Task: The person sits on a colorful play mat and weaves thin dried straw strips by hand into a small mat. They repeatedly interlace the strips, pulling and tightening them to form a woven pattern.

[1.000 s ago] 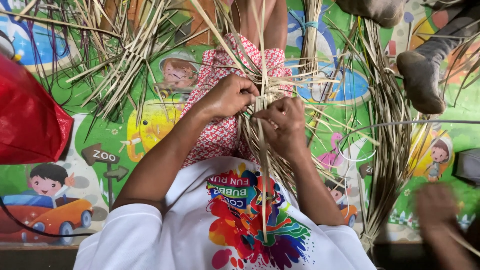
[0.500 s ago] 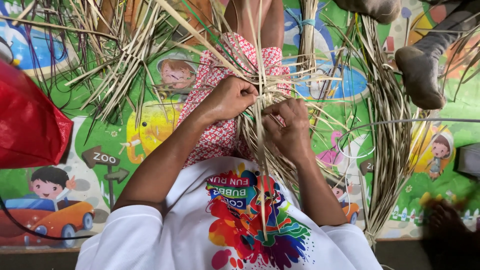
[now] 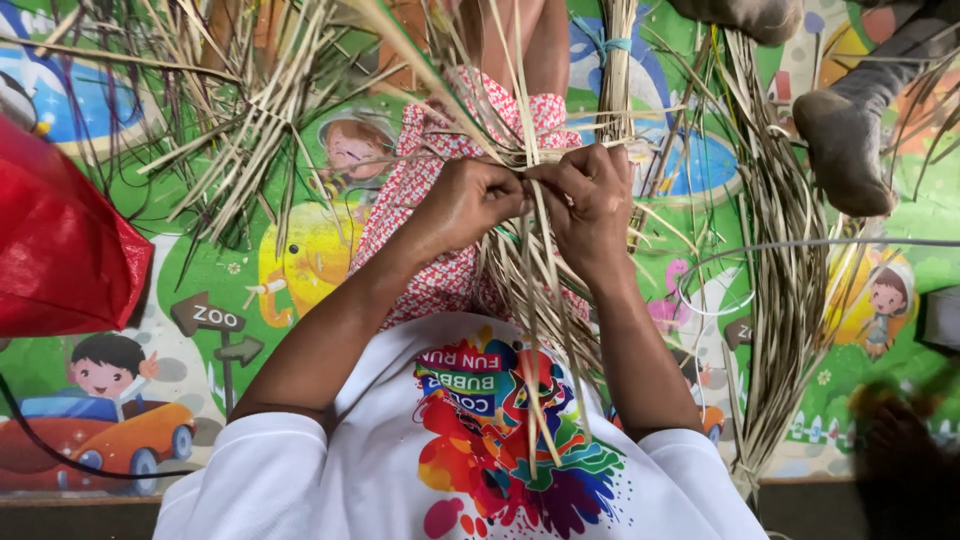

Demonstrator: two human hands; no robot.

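Note:
My left hand (image 3: 470, 203) and my right hand (image 3: 588, 200) meet over my lap, both pinched on thin dried leaf strips (image 3: 535, 290) of a half-woven bundle. The strips run between my fingers, fan upward past my knees and hang down over my white printed shirt (image 3: 470, 450). A red-and-white patterned cloth (image 3: 435, 260) covers my lap under the work.
A colourful cartoon play mat (image 3: 250, 290) lies beneath. Loose dried strips (image 3: 240, 120) are scattered upper left, and a long tied bundle (image 3: 780, 270) lies at the right. A red bag (image 3: 60, 250) sits at the left. Another person's foot (image 3: 845, 150) rests upper right.
Both hands have come closer together and shifted slightly up on the strips. The other person's hand at the lower right has dropped mostly out of view.

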